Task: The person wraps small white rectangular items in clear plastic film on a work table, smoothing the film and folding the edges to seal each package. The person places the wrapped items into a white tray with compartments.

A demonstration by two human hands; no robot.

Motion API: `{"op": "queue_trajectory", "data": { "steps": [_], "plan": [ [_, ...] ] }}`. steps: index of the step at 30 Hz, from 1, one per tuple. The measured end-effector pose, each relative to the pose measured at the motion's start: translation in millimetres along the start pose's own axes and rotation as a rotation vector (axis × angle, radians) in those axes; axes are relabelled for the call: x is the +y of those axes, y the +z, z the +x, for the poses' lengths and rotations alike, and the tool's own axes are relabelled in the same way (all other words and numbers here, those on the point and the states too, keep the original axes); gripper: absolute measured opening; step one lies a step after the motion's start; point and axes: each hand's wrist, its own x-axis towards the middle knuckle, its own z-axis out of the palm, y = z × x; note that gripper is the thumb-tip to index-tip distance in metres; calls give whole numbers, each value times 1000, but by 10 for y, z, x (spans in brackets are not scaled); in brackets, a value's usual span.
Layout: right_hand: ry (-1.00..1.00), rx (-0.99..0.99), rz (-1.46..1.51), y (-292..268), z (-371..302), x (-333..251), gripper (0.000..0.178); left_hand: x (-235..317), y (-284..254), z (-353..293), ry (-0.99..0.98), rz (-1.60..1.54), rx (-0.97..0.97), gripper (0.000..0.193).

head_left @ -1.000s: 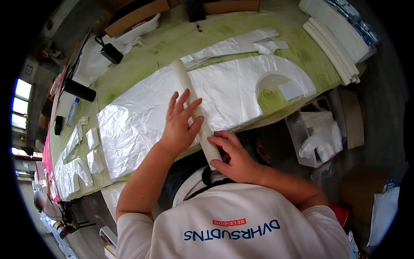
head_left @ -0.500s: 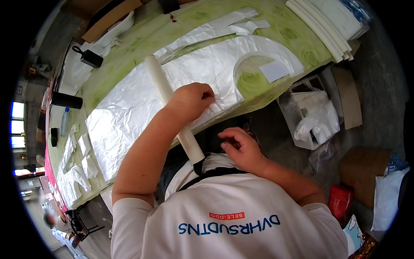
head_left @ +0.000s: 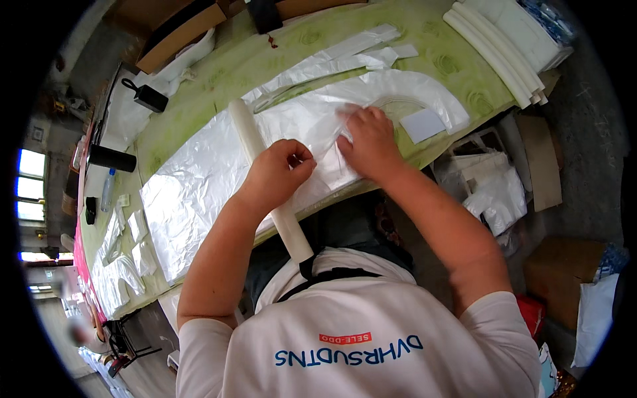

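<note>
windows blown out | glare on plastic sheet | right fingers blurred | edges bent

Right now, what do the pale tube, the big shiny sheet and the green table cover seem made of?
Pale tube: smooth, plain, satin-looking surface; plastic or coated card, unclear. Big shiny sheet: thin, glossy plastic film, judging by wrinkles and glints. Green table cover: perhaps vinyl, given slight sheen over its flower pattern.

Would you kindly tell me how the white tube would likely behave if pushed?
The white tube may roll, since its outside looks round. It is probably stiff, as it runs straight past the edge of the table. It might also slide, because the plastic sheet beneath looks shiny.
</note>
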Motion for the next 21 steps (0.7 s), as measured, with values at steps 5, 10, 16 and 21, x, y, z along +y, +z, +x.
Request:
{"op": "queue_trajectory", "data": {
  "steps": [5,10,16,21],
  "plan": [
    [35,86,-67,-1,290,68,72,119,-26,106,34,-63,58,46],
    [-262,132,9,-61,220,73,66,324,45,820,-79,-356,201,51],
    [-143,236,66,41,278,175,65,245,-195,773,-130,-864,259,35],
    [-41,349,174,96,306,313,59,-591,-1095,-66,-107,-1110,534,42]
  ]
}}
